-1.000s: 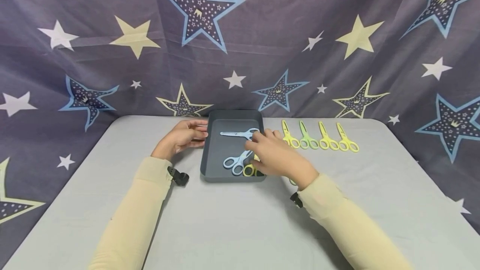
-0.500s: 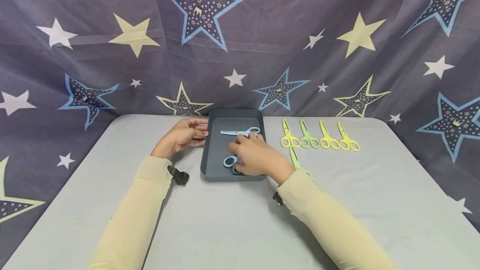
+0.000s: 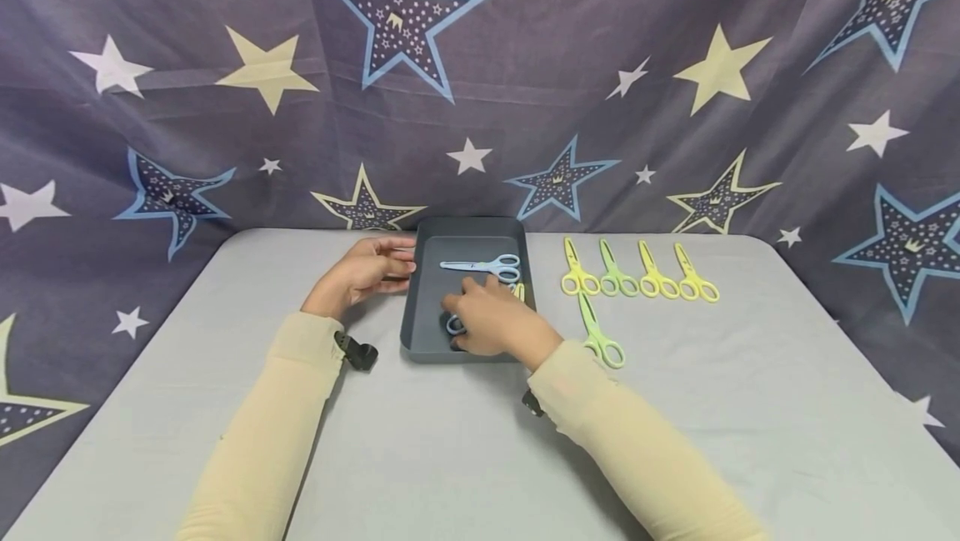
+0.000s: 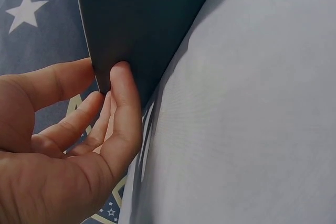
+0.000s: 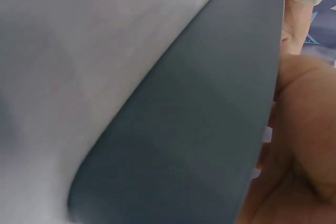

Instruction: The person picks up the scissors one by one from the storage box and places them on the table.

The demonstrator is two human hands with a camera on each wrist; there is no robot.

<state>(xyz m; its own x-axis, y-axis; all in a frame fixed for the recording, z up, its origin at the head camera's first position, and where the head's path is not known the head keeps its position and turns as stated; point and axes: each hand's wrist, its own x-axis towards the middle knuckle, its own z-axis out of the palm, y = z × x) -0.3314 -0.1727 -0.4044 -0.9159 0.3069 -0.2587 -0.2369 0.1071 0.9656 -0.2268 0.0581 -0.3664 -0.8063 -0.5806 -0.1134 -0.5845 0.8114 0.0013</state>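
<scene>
A dark grey tray (image 3: 423, 308) stands on the table with scissors in it. My left hand (image 3: 367, 267) is at its left side, fingertips against the outer wall (image 4: 142, 30), fingers loosely bent. My right hand (image 3: 491, 320) reaches into the front of the tray, over light blue scissors. One ring-shaped handle of these scissors (image 3: 454, 325) shows between thumb and fingers; the hand covers the rest, and whether it grips them is hidden. Behind it lie other light blue scissors (image 3: 483, 266), pointing left. A bit of yellow scissors (image 3: 519, 292) peeks out beside the hand.
Right of the tray, yellow scissors (image 3: 579, 270), green scissors (image 3: 618, 272) and more yellow scissors (image 3: 657, 274) lie in a row, points away. Another green pair (image 3: 596, 333) lies nearer the front. A star-patterned cloth (image 3: 480, 91) hangs behind the table.
My right hand has moved left from the tray's right edge to above the front blue scissors, uncovering the nearer green scissors on the table. My left hand has stayed at the tray's side.
</scene>
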